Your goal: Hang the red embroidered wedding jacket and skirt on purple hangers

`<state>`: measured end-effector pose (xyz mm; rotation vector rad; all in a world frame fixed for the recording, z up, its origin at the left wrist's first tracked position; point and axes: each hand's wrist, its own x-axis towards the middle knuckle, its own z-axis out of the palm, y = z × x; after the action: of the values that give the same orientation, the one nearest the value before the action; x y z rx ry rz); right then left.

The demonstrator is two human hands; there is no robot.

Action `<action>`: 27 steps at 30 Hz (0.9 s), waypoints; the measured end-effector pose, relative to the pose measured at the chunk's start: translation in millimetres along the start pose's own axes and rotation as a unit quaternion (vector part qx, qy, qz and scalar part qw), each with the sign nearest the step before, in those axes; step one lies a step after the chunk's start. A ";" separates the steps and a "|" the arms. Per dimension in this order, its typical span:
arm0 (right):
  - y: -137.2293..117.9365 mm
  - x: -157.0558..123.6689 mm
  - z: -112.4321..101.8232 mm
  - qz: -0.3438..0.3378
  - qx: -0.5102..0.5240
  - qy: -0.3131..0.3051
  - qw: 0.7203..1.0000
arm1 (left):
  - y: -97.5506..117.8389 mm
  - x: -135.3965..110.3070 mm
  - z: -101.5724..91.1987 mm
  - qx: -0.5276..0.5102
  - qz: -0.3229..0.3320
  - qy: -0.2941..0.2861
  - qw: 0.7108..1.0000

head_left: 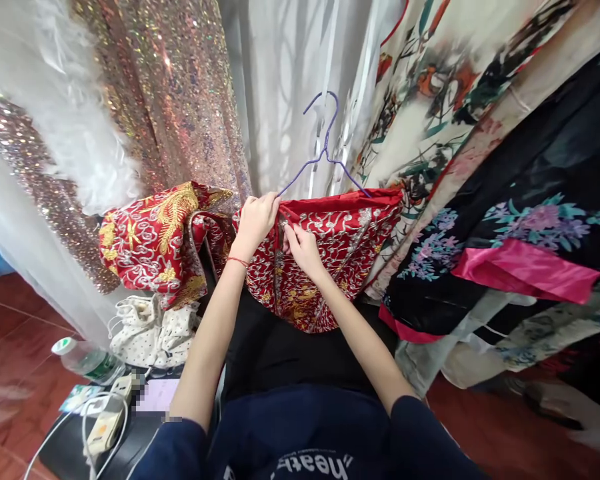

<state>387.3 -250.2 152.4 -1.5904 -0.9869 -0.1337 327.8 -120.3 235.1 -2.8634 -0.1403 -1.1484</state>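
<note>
The left hand (257,220) has its fingers closed on the top edge of the red garment (330,267), near one end of the hanger. The right hand (303,250) has its thumb and fingers pinched together on the same garment, just below its red band. The garment thus lies directly under both sets of fingers, spreading mostly to the right of them and down toward the person's lap.

From the red garment's top edge rises a purple hanger (325,153), its hook free. Left of the red garment is a red and gold piece of clothing (150,240). Below that piece, also left of the garment, sits a dotted drawstring bag (140,330); its contents are hidden. Farther left is a clear bottle (87,360), capped, with a green label; whether it holds liquid I cannot tell. Right of the red garment hangs a black garment (540,200) with purple flowers and pink trim.
</note>
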 end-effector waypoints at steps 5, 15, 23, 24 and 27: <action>41.1 -44.6 14.2 0.072 -0.200 -0.114 0.970 | 6.2 1.0 4.6 0.012 -0.018 -0.001 1.000; 106.7 -113.8 28.4 0.229 -0.268 -0.260 0.899 | 4.9 -0.3 12.6 -0.005 -0.012 0.003 1.000; 55.5 -51.5 -8.5 0.149 -0.220 -0.176 0.948 | -2.1 -2.7 -2.2 -0.054 0.008 -0.024 0.998; 42.6 -42.0 -11.8 0.127 -0.202 -0.156 0.959 | -3.7 -2.4 -4.1 -0.058 0.011 -0.034 0.998; 7.2 -14.7 -14.7 0.083 -0.128 -0.067 0.986 | -7.4 -1.1 -8.5 -0.070 0.020 -0.059 0.996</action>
<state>388.8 -269.9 142.7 -1.9321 -0.9642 -0.0393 320.4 -113.8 240.5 -3.0422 -0.0057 -1.0214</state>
